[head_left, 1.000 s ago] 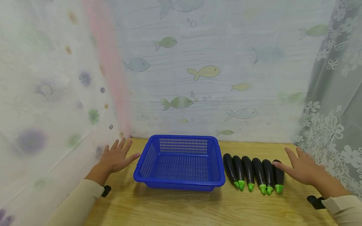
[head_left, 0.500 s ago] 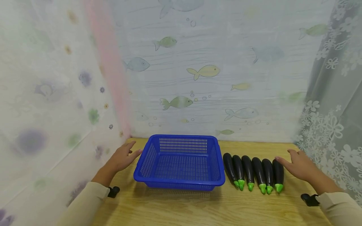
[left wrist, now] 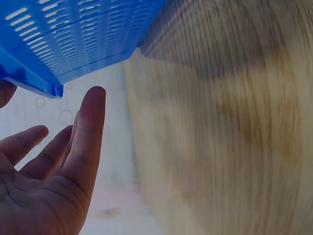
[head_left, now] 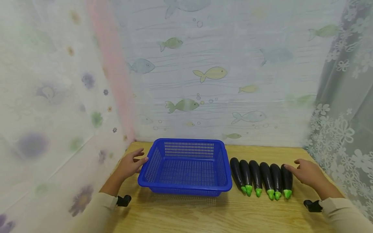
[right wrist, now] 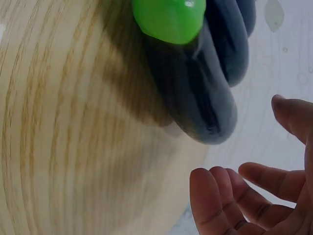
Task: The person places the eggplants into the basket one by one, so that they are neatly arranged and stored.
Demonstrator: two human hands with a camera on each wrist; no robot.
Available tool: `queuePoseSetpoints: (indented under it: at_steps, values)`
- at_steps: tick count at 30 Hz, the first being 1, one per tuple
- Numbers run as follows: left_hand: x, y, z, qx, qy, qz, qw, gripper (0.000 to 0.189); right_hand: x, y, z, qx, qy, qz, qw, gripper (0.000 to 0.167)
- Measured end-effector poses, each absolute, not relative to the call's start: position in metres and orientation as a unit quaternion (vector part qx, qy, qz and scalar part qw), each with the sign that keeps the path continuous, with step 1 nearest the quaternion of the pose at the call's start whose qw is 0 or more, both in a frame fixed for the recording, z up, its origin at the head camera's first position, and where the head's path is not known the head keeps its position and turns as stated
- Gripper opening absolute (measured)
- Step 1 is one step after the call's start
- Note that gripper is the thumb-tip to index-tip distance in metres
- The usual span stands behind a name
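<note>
A blue plastic basket (head_left: 186, 188) with slotted walls stands on the wooden table, nothing inside it. My left hand (head_left: 128, 165) is at its left side, thumb close to the rim; in the left wrist view, the fingers (left wrist: 87, 132) stretch out below the basket wall, apart from it. Right of the basket lies a row of several dark eggplants (head_left: 266, 178) with green stem ends toward me. By the rightmost eggplant (head_left: 287, 179) is my right hand (head_left: 310, 174), its thumb near the far end. The right wrist view shows relaxed fingers (right wrist: 205, 200) with a gap to that eggplant.
Behind the table (head_left: 189, 216) hangs a pale curtain (head_left: 180, 81) printed with fish. A flowered sheet (head_left: 52, 129) borders the left side, and lace-patterned grey fabric (head_left: 346, 129) the right. Each wrist wears a black device (head_left: 123, 200).
Both hands have moved inward, the left toward the basket's left rim and the right toward the rightmost eggplant. Their spread fingers have drawn closer together. Basket and eggplants stay put.
</note>
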State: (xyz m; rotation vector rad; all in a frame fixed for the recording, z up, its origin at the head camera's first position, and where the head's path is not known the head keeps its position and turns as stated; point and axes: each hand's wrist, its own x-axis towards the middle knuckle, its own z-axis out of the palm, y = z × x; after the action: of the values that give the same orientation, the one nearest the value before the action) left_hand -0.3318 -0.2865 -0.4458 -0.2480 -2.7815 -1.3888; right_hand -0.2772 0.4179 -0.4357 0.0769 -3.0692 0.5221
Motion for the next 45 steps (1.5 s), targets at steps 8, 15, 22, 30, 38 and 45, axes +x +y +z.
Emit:
queuePoseSetpoints:
  at_steps: [8,15,22,30,38,45]
  values:
    - [-0.328,-0.282,-0.449,-0.068,-0.857,-0.511,0.002,0.078,-0.279,0.417,-0.447,0.000,-0.979,0.204,-0.013,0.081]
    - [-0.328,-0.278,-0.454,-0.066,-0.822,-0.565,-0.015,0.075,-0.281,0.417,-0.455,-0.014,-0.979,0.201,-0.014,0.082]
    - [-0.327,-0.270,-0.456,-0.063,-0.791,-0.609,-0.014,0.066,-0.280,0.417,-0.460,-0.023,-0.980,0.195,-0.012,0.079]
    - [-0.327,-0.266,-0.465,-0.054,-0.784,-0.618,0.005,0.066,-0.278,0.418,-0.463,-0.023,-0.976,0.215,0.000,0.073]
    - [-0.326,-0.258,-0.467,-0.050,-0.769,-0.637,0.010,0.062,-0.279,0.422,-0.464,-0.029,-0.975,0.220,-0.002,0.070]
    - [-0.323,-0.253,-0.468,-0.042,-0.762,-0.646,0.013,0.062,-0.277,0.423,-0.461,-0.037,-0.971,0.238,-0.001,0.071]
